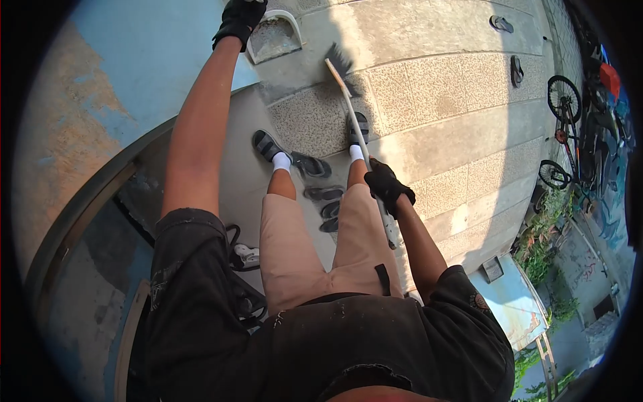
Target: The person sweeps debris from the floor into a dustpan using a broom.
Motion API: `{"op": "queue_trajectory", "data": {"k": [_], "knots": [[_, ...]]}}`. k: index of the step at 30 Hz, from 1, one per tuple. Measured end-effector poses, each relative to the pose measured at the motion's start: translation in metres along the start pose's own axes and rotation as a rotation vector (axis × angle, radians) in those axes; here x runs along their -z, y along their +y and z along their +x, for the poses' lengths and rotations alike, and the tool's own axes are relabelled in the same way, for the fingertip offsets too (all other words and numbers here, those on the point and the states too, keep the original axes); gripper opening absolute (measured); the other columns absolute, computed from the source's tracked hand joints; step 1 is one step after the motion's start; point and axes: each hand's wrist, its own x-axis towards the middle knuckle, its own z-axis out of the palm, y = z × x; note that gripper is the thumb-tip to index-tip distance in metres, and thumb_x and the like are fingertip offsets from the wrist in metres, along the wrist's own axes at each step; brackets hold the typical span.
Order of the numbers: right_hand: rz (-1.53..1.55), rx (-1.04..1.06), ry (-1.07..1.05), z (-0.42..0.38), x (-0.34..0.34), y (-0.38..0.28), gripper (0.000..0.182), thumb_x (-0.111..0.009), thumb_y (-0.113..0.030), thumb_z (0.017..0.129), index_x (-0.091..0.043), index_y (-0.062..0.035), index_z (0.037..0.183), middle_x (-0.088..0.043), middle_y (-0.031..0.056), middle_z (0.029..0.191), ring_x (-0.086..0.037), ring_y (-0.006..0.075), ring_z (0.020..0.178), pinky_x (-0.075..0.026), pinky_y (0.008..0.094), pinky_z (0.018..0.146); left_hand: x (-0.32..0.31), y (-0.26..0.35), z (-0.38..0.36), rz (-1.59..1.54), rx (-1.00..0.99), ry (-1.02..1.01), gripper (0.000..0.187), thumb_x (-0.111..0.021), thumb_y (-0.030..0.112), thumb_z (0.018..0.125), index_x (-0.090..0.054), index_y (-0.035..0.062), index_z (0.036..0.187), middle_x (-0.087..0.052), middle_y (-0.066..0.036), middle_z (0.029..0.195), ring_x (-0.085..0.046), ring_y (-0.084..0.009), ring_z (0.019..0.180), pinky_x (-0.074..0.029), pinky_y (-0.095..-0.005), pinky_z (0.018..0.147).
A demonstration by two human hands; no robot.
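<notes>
My right hand (pixel 388 185), in a black fingerless glove, is closed around the pale handle of a long broom (pixel 358 124). The broom's far end, with a dark bristly fringe, lies over the paving ahead of my feet; its near end reaches past my hand beside my thigh. Up at the top edge, my left hand (pixel 240 20) wears a matching black glove. It is stretched forward next to a white-rimmed arched recess (pixel 281 37) by the blue wall. Its fingers look curled, and whatever they hold is hidden or cut off by the frame.
Several dark sandals (pixel 323 193) lie between and around my feet. Two loose slippers (pixel 501 25) are farther off on the paving. A railing (pixel 87 201) curves along the left by the peeling blue wall (pixel 127 53). A bicycle (pixel 566 137) and plants (pixel 542 248) stand at the right.
</notes>
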Motion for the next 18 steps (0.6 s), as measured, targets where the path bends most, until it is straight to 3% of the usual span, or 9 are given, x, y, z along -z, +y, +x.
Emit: {"op": "queue_trajectory", "data": {"k": [2,3,4,7,8,9,12,15,18], "knots": [[0.208,-0.043,-0.131,-0.029,0.014,-0.015,0.071,-0.049,-0.007,0.078,-0.025,-0.0086,0.146,-0.047,0.0038,0.065,-0.044,0.0134,0.049,-0.039,0.0296,0.044,0.022,0.034,-0.010,-0.197,0.190,0.034,0.029,-0.045,0.030,0.092,-0.062,0.0064,0.093,-0.068,-0.011,0.088,-0.064,-0.0259,0.089,-0.049,-0.0344,0.081],[0.417,-0.051,-0.175,-0.029,0.020,0.004,0.071,-0.049,-0.003,0.079,-0.025,-0.0095,0.146,-0.046,0.0019,0.063,-0.042,0.0115,0.046,-0.036,0.0282,0.040,0.019,0.027,-0.017,-0.014,0.158,0.114,0.038,-0.047,0.040,0.090,-0.056,0.0048,0.080,-0.062,-0.018,0.075,-0.059,-0.0383,0.073,-0.046,-0.0419,0.068],[0.434,-0.034,-0.159,-0.033,0.028,0.017,0.071,-0.049,-0.003,0.079,-0.025,-0.0095,0.146,-0.046,0.0019,0.063,-0.042,0.0115,0.046,-0.036,0.0282,0.040,0.010,0.007,-0.025,0.085,0.129,0.072,0.043,-0.046,0.044,0.090,-0.054,0.0052,0.074,-0.059,-0.022,0.074,-0.055,-0.0421,0.072,-0.043,-0.0446,0.066],[0.677,-0.006,-0.333,-0.061,0.037,0.060,0.071,-0.051,-0.001,0.084,-0.019,-0.0122,0.146,-0.041,0.0020,0.058,-0.035,0.0112,0.040,-0.033,0.0267,0.039,0.046,0.059,-0.051,0.120,0.373,-0.020,0.046,-0.047,0.048,0.089,-0.052,0.0048,0.074,-0.058,-0.020,0.071,-0.055,-0.0423,0.072,-0.042,-0.0465,0.065],[0.716,0.004,-0.324,-0.072,0.035,0.073,0.072,-0.051,-0.001,0.084,-0.018,-0.0129,0.146,-0.040,0.0016,0.058,-0.035,0.0112,0.040,-0.032,0.0265,0.038,0.049,0.064,-0.059,0.197,0.408,0.083,0.047,-0.049,0.048,0.089,-0.052,0.0048,0.072,-0.057,-0.020,0.069,-0.054,-0.0427,0.069,-0.041,-0.0467,0.064],[0.760,-0.008,-0.298,-0.088,0.032,0.083,0.073,-0.051,-0.001,0.084,-0.016,-0.0134,0.147,-0.040,0.0012,0.058,-0.036,0.0109,0.041,-0.032,0.0266,0.039,0.056,0.065,-0.068,0.054,0.412,0.177,0.046,-0.052,0.046,0.089,-0.052,0.0047,0.068,-0.056,-0.020,0.066,-0.053,-0.0420,0.066,-0.043,-0.0445,0.063],[0.836,-0.018,-0.070,-0.128,0.006,0.118,0.073,-0.050,-0.001,0.085,-0.016,-0.0150,0.147,-0.040,0.0010,0.059,-0.037,0.0107,0.043,-0.032,0.0268,0.039,0.094,0.096,-0.082,-0.277,0.717,0.336,0.048,-0.059,0.046,0.086,-0.059,0.0022,0.068,-0.064,-0.008,0.064,-0.061,-0.0203,0.061,-0.046,-0.0372,0.064],[1.034,0.042,0.072,-0.155,-0.018,0.157,0.076,-0.050,-0.002,0.083,-0.012,-0.0114,0.148,-0.042,0.0014,0.060,-0.040,0.0103,0.042,-0.036,0.0276,0.037,0.105,0.113,-0.098,-0.492,0.804,0.402,0.041,-0.065,0.040,0.085,-0.057,0.0006,0.077,-0.061,-0.007,0.067,-0.060,-0.0172,0.062,-0.047,-0.0327,0.063],[1.192,0.063,0.185,-0.180,-0.031,0.189,0.075,-0.050,-0.004,0.085,-0.012,-0.0156,0.148,-0.042,0.0017,0.063,-0.039,0.0099,0.044,-0.037,0.0270,0.040,0.115,0.149,-0.109,-0.666,0.844,0.242,0.036,-0.070,0.035,0.082,-0.053,0.0032,0.082,-0.061,-0.007,0.069,-0.056,-0.0147,0.057,-0.045,-0.0286,0.052]]}}
